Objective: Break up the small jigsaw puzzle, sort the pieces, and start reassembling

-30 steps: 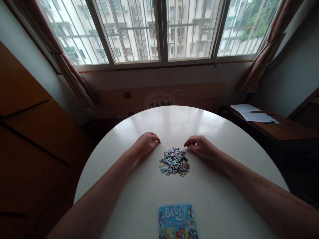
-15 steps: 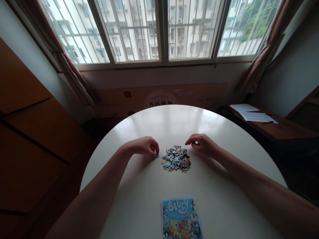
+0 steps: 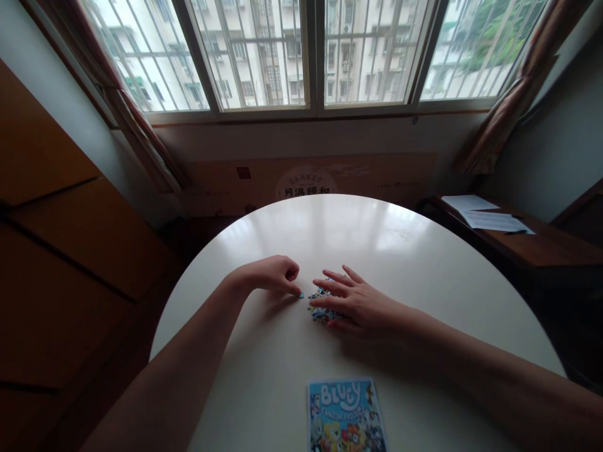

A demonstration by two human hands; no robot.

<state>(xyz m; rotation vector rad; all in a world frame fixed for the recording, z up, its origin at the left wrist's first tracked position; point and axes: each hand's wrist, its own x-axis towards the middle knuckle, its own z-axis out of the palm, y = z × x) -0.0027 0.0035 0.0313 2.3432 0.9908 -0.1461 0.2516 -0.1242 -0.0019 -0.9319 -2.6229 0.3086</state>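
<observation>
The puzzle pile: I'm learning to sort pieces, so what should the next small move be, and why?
Perhaps the right hand should ease part of the puzzle pile gently rightward: its fingers are spread over it, the pieces showing lie crowded, and a lone blue piece sits off the left side by the left hand, best kept uncovered.

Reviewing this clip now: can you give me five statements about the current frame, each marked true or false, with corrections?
1. The right hand is spread over the pile of jigsaw pieces. True.
2. The Bluey-titled print lies nearer the person than the pile. True.
3. The left hand lies flat on the print. False: it is at a small blue jigsaw piece left of the pile.
4. The table under the pile is black. False: it is white.
5. Paper sheets lie on the brown side table at right. True.
</observation>
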